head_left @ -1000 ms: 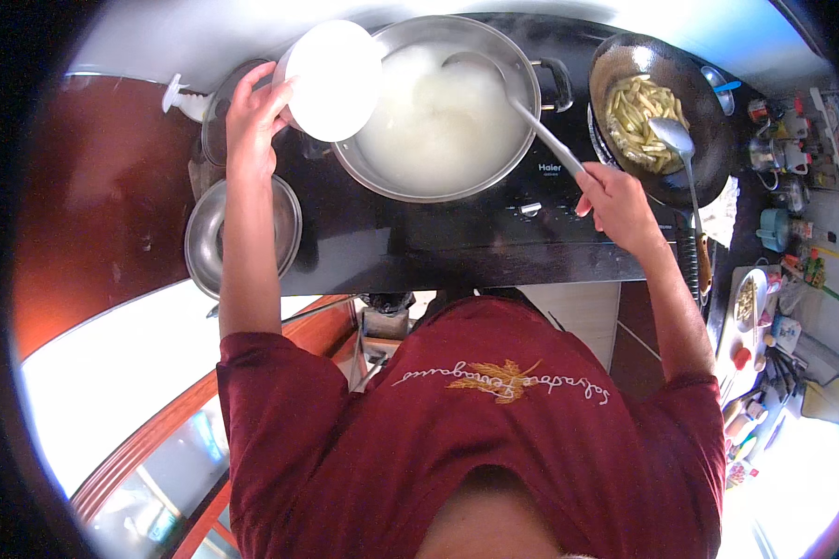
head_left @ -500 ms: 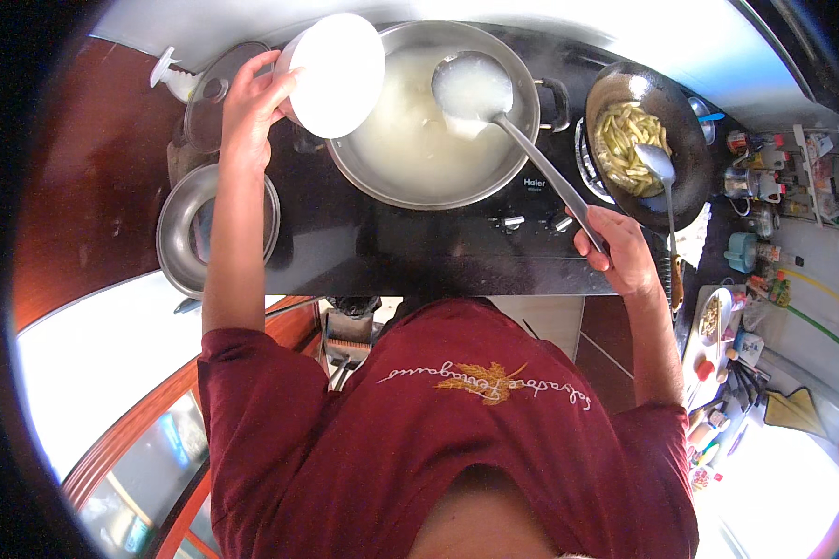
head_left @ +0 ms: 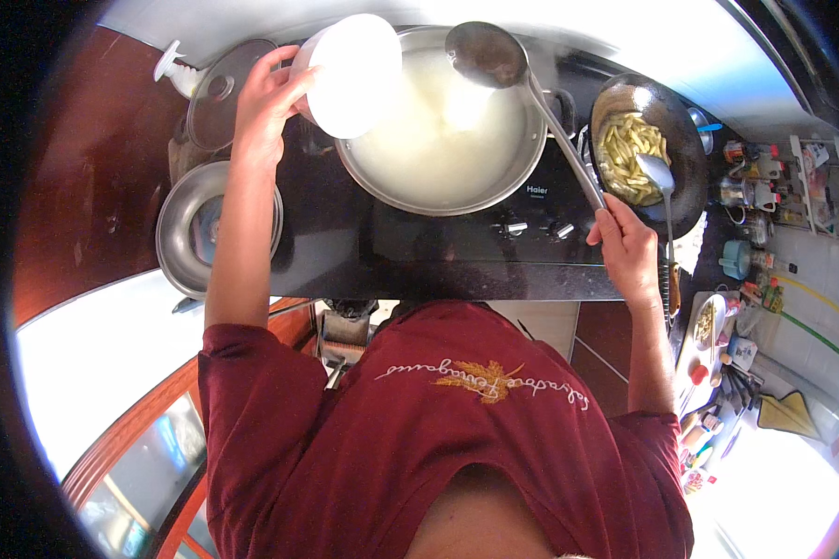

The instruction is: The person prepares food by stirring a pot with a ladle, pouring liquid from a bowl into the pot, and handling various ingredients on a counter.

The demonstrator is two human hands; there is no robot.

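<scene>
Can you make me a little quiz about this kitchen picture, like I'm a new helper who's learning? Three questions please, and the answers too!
1. What is the person's right hand holding?

2. True or false: the dark wok is to the left of the big pot.

3. What colour is the bowl in the left hand?
A) red
B) white
C) green

Key:
1. A metal ladle.
2. False; it is to the right.
3. B
</scene>
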